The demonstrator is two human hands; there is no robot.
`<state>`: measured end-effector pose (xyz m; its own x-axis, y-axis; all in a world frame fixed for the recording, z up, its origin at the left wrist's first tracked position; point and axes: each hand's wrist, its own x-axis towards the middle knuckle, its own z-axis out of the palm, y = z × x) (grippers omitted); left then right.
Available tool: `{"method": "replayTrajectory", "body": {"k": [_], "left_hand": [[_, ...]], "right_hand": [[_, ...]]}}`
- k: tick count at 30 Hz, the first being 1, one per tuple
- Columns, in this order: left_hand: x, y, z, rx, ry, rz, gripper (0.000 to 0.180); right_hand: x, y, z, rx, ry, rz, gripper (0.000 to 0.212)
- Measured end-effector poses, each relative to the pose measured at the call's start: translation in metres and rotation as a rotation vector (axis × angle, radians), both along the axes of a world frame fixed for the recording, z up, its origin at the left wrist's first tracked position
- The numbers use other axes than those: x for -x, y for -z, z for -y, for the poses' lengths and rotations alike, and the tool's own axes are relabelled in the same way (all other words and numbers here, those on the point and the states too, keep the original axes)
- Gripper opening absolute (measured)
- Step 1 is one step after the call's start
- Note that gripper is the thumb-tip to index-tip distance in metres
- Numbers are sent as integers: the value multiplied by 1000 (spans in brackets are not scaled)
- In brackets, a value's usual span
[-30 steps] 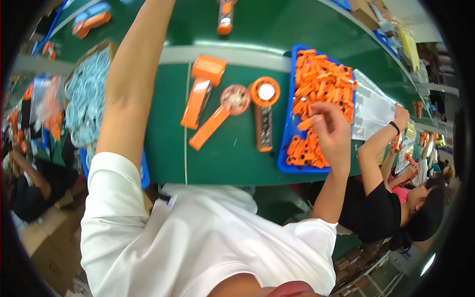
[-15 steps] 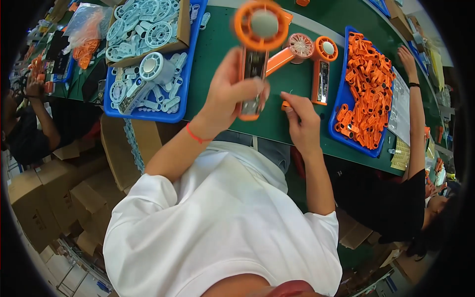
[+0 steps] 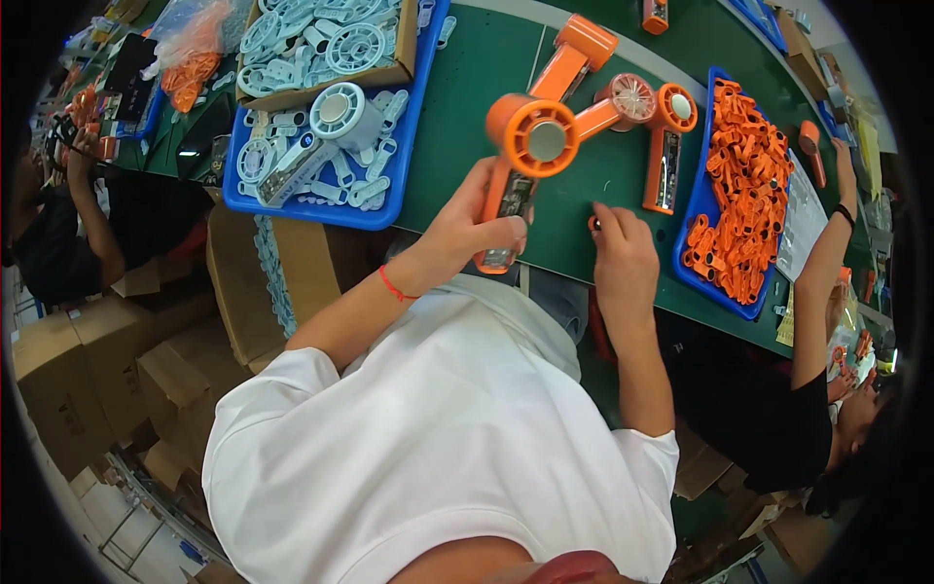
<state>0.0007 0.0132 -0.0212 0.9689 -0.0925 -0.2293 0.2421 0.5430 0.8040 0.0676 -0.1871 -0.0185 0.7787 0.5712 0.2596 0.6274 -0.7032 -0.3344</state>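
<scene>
My left hand (image 3: 465, 226) is wrapped round the handle of an orange handheld fan (image 3: 541, 136), held head up above the table's near edge. The open face of that handle shows a circuit board and other inner parts. To its right, my right hand (image 3: 626, 255) is closed in a pinch on a small orange and black part (image 3: 594, 224), mostly hidden by the fingertips. Beyond my hands lie an orange fan (image 3: 582, 54), another with a clear spoked front (image 3: 630, 99), and a third with its handle open (image 3: 665, 156).
On the right, a blue tray (image 3: 689, 219) holds many small orange pieces. A blue tray (image 3: 401, 185) at left carries pale blue parts, a pale blue fan (image 3: 336, 122) and a cardboard box (image 3: 404, 44). At right, a co-worker's arm (image 3: 827, 234) reaches over the green table (image 3: 467, 88).
My left hand has brought the fan lower and closer to me. My right hand remains in a pinch. An orange fan now shows by the co-worker's hand on the right.
</scene>
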Motion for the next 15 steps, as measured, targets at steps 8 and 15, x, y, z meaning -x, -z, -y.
{"method": "replayTrajectory", "body": {"k": [8,15], "left_hand": [[-16,-2,17,-87,50,122,81],[-17,6,26,-810,50,261,95]], "right_hand": [[5,-34,-18,-875,136,-870,27],[15,-15,-24,-985,283,-860,25]]}}
